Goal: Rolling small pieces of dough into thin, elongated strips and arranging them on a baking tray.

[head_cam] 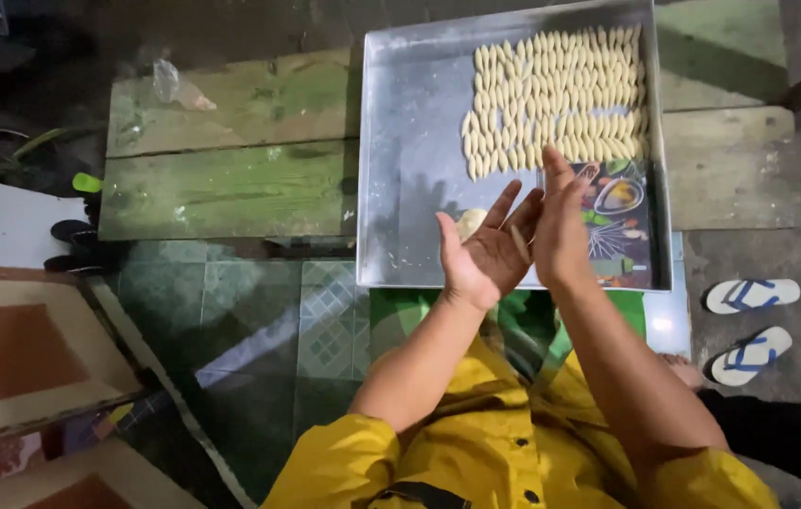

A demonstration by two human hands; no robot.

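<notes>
I hold my left hand [487, 253] and my right hand [559, 226] up together over the near part of the metal tray [410, 141], palms facing each other and fingers straight, with a thin strip of dough [520, 243] pressed between them; only a short stretch of it shows in the gap against my left palm, so neither hand is clenched, both lie flat against the strip. Just behind my left hand's fingers a pale lump of dough [469, 222] lies on the tray floor, half hidden by them. Beyond my fingertips, in the far right part of the tray, the shaped dough pieces [556, 99] lie packed in close rows, reaching to the tray's far and right walls; the nearest row ends just past my right fingertips. The left half of the tray floor is bare metal from the far wall to the near one. Under my right hand a printed sheet with pictures of food [615, 221] lies in the tray's near right corner. The tray rests on worn green planks [231, 151], its near edge overhanging them towards my lap. To my right, on the ground, lie two white and blue sandals [751, 325], well apart from the tray.
</notes>
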